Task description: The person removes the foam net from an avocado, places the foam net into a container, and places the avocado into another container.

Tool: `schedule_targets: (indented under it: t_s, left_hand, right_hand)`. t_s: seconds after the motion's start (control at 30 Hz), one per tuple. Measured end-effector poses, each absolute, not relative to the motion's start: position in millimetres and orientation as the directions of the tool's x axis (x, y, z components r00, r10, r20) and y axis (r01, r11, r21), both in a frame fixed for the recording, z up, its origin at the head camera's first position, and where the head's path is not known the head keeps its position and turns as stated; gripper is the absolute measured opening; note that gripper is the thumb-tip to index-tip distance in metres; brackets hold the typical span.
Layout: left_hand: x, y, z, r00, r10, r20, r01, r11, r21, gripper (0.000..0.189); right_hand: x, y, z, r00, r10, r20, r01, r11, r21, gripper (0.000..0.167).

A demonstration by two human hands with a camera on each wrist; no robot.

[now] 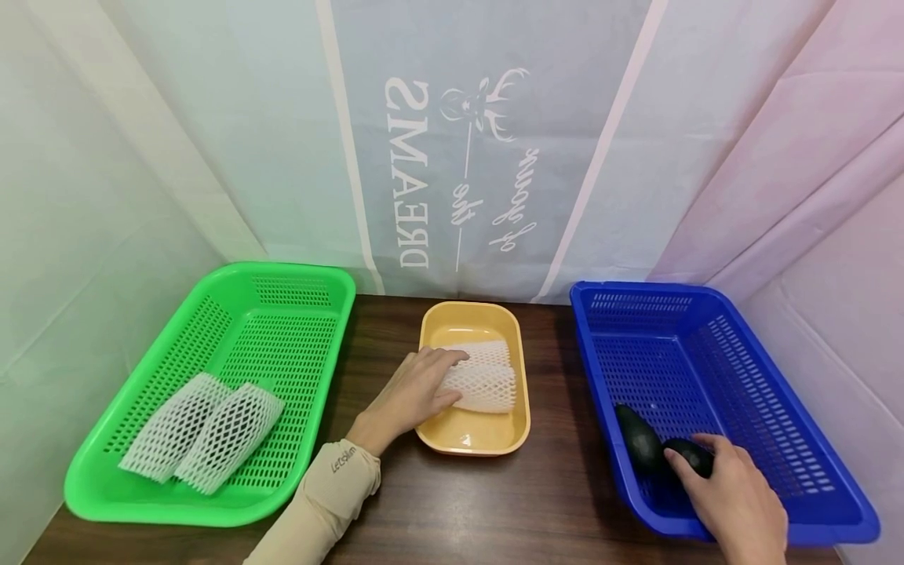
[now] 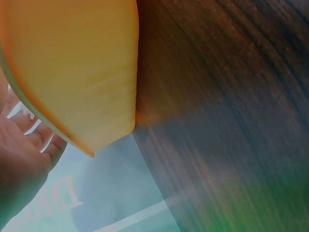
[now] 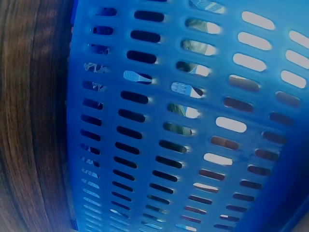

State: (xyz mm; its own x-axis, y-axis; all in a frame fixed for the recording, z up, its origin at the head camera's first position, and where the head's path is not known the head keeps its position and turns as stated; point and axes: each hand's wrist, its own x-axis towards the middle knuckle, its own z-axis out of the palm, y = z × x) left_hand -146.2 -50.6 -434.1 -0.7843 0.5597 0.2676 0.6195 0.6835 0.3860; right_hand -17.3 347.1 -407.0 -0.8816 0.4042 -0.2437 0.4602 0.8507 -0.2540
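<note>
In the head view, my left hand (image 1: 417, 390) reaches over the left rim of a yellow tray (image 1: 466, 441). Its fingers and thumb, spread apart, touch the left end of the white foam nets (image 1: 487, 380) lying inside. The left wrist view shows the tray's outer wall (image 2: 91, 63), with part of the left hand (image 2: 26, 150) behind its rim. At the near end of a blue basket (image 1: 653, 345), my right hand (image 1: 738, 486) grips a dark green avocado (image 1: 690, 457). Another avocado (image 1: 639, 439) lies just left of it. The right wrist view shows mostly the slotted basket wall (image 3: 145, 116).
On the left stands a green basket (image 1: 282, 345). Two white foam nets, a left one (image 1: 176, 424) and a right one (image 1: 229, 439), lie in it with something dark inside. The baskets and tray rest on a brown wood-grain table (image 1: 494, 502). A printed curtain (image 1: 480, 180) hangs behind.
</note>
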Motion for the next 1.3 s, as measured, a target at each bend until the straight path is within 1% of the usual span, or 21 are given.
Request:
schedule_targets:
  t_s: [0.13,0.27,0.4,0.5,0.67,0.8,0.93,1.1,1.3]
  left_hand:
    - [-145,-51,-433,-0.781,0.562,0.273,0.624,0.681,0.383,0.052]
    - [-144,-52,-432,-0.778,0.564,0.277,0.628,0.681,0.376,0.053]
    - [-143,-53,-431,-0.774,0.565,0.287,0.634,0.681,0.368,0.053]
    - [-141,-54,-430,-0.772,0.564,0.294,0.636,0.679,0.367,0.053]
    - [-141,-55,-428,-0.774,0.562,0.291,0.633,0.686,0.359,0.053]
    - [-140,-55,-424,-0.778,0.560,0.285,0.629,0.696,0.347,0.053]
    - [-138,-57,-419,-0.779,0.557,0.288,0.628,0.698,0.344,0.053]
    - [-134,-61,-414,-0.778,0.550,0.306,0.628,0.704,0.331,0.054]
    - [-129,-67,-404,-0.783,0.539,0.310,0.621,0.710,0.333,0.054]
  right_hand:
    - [-17,344,-406,-0.885,0.414,-0.212,0.461,0.844,-0.275,0.080]
    - [-14,341,-406,-0.906,0.406,-0.120,0.422,0.850,-0.314,0.071]
    - [-9,337,-408,-0.935,0.354,0.016,0.325,0.875,-0.358,0.057]
    - [-5,335,-410,-0.944,0.309,0.117,0.243,0.890,-0.385,0.046]
    - [0,329,-412,-0.934,0.259,0.247,0.145,0.905,-0.400,0.035]
    - [1,326,-412,-0.911,0.222,0.348,0.069,0.913,-0.402,0.029]
    - [3,323,-411,-0.895,0.212,0.394,0.042,0.917,-0.397,0.029]
    - [6,317,-410,-0.903,0.224,0.366,0.064,0.914,-0.402,0.036]
    - [7,308,-407,-0.905,0.188,0.382,0.019,0.914,-0.405,0.043]
